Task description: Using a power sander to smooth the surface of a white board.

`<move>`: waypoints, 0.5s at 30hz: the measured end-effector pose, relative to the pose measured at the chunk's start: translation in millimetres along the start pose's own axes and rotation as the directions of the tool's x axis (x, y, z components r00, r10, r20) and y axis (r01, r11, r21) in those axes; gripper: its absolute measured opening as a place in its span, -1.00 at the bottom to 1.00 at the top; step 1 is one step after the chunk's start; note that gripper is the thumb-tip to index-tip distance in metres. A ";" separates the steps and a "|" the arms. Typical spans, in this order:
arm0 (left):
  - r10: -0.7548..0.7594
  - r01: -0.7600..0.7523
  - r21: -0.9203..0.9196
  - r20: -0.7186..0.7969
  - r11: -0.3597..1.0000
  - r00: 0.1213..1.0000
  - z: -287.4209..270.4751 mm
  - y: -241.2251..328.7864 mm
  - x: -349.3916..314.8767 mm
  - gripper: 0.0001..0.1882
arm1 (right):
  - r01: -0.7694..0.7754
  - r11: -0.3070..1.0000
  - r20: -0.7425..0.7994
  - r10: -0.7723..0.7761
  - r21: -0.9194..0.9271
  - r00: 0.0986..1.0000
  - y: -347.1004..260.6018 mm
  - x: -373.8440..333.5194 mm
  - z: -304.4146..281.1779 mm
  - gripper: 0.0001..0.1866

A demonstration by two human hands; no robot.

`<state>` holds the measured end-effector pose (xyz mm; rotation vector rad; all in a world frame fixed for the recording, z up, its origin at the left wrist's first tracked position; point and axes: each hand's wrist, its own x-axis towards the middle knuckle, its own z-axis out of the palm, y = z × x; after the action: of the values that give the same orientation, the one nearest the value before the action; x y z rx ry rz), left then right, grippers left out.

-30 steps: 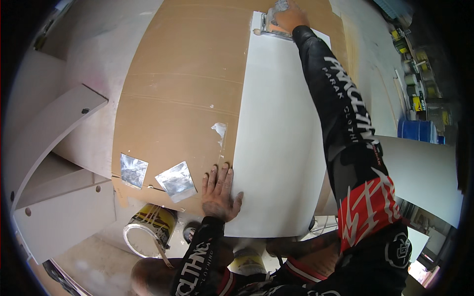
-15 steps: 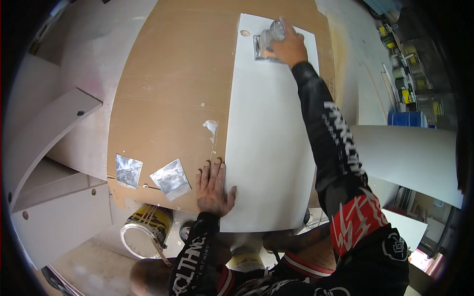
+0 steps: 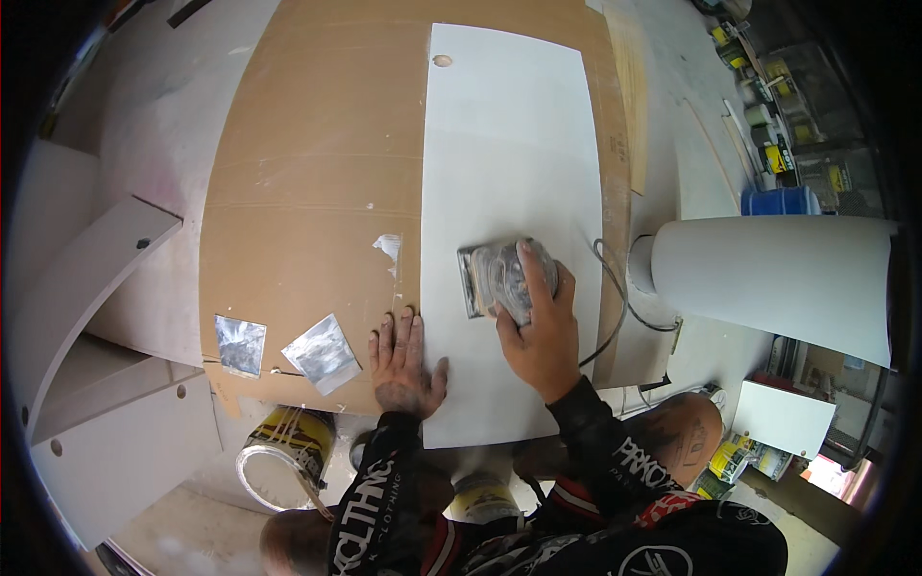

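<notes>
A long white panel (image 3: 509,154) lies lengthwise on a brown board tabletop (image 3: 307,163). My right hand (image 3: 538,331) grips a dusty grey palm sander (image 3: 499,276) that rests on the near half of the panel. Its dark cord (image 3: 615,307) loops off the panel's right edge. My left hand (image 3: 403,360) lies flat, fingers spread, across the panel's near left edge and the brown board.
Two squares of grey sandpaper (image 3: 322,350) (image 3: 239,344) lie near the board's front edge. An open yellow paint can (image 3: 283,451) stands below the table. White cabinet parts (image 3: 86,288) sit at left, a curved white panel (image 3: 768,278) at right, and cans on shelves (image 3: 778,144) behind it.
My right hand has drawn the sander from the panel's far end back along it to the near half. The left hand has stayed pressed at the near edge.
</notes>
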<state>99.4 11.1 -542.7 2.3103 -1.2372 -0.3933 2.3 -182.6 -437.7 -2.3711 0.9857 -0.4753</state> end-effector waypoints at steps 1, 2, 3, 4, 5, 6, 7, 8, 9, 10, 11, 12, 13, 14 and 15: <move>-0.002 0.002 -0.001 -0.004 1.000 1.000 -0.1 0.0 -0.4 -0.19 | -0.002 1.000 0.001 0.002 -0.001 1.000 2.9 -0.6 2.0 -0.07; -0.001 0.001 -0.004 -0.009 1.000 1.000 -0.5 0.7 0.0 -0.20 | -0.025 1.000 -0.011 0.025 -0.002 1.000 6.8 -0.5 3.7 -0.08; 0.002 -0.002 -0.006 -0.007 1.000 1.000 0.3 0.3 -0.1 -0.20 | -0.048 0.999 -0.023 0.048 -0.002 0.999 9.2 0.9 4.1 -0.08; -0.001 0.001 -0.001 -0.011 1.000 1.000 1.9 -0.7 -0.8 -0.20 | -0.051 0.999 -0.023 0.051 -0.004 0.998 12.9 8.4 4.2 -0.08; -0.006 0.006 0.009 -0.017 1.000 1.000 2.6 -2.7 -1.1 -0.19 | -0.053 0.999 -0.058 0.053 -0.004 0.997 17.8 25.5 6.1 -0.08; 0.001 -0.001 0.001 -0.020 1.000 1.000 4.0 -0.6 1.5 -0.19 | -0.054 0.998 -0.099 0.052 -0.017 0.994 24.0 46.3 3.0 -0.08; 0.002 -0.001 0.006 -0.027 1.000 1.000 4.7 -1.1 1.0 -0.20 | -0.032 0.999 -0.130 0.029 -0.025 0.991 34.7 65.2 6.3 -0.07; 0.002 -0.002 0.008 -0.035 1.000 0.999 5.1 -0.7 1.6 -0.20 | -0.009 0.999 -0.160 0.004 -0.036 0.987 45.9 86.6 8.4 -0.07; -0.001 0.002 0.013 -0.035 1.000 0.999 4.1 -1.5 1.4 -0.20 | 0.011 1.000 -0.169 -0.009 0.006 0.986 53.6 108.4 10.9 -0.08; 0.004 -0.004 -0.002 -0.034 1.000 0.999 3.3 0.8 3.0 -0.20 | 0.013 1.000 -0.179 -0.017 -0.025 0.984 61.7 132.5 9.2 -0.09; 0.004 -0.004 -0.008 -0.029 1.000 1.000 2.5 0.5 2.5 -0.20 | 0.032 0.998 -0.193 -0.042 -0.055 0.980 71.6 154.3 13.2 -0.10; 0.002 -0.002 -0.010 -0.029 1.000 1.000 2.2 1.1 3.2 -0.20 | 0.026 0.994 -0.186 -0.047 -0.110 0.981 82.3 178.2 14.3 -0.09; 0.002 -0.002 -0.007 -0.024 1.000 1.000 0.5 -0.1 3.0 -0.20 | 0.015 0.995 -0.171 -0.032 -0.099 0.985 86.4 201.7 15.6 -0.09; 0.001 -0.001 -0.005 -0.020 1.000 1.000 -1.5 -1.2 2.9 -0.21 | 0.005 0.996 -0.155 -0.018 -0.088 0.988 89.5 225.6 17.0 -0.09; -0.006 0.006 0.003 -0.020 1.000 1.000 -3.5 -2.4 2.4 -0.21 | 0.050 0.993 -0.172 -0.068 -0.104 0.983 96.9 249.7 22.6 -0.08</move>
<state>104.0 11.3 -541.1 2.3158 -1.2219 -0.3694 128.6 -415.4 -483.6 -2.4867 1.0404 -0.6826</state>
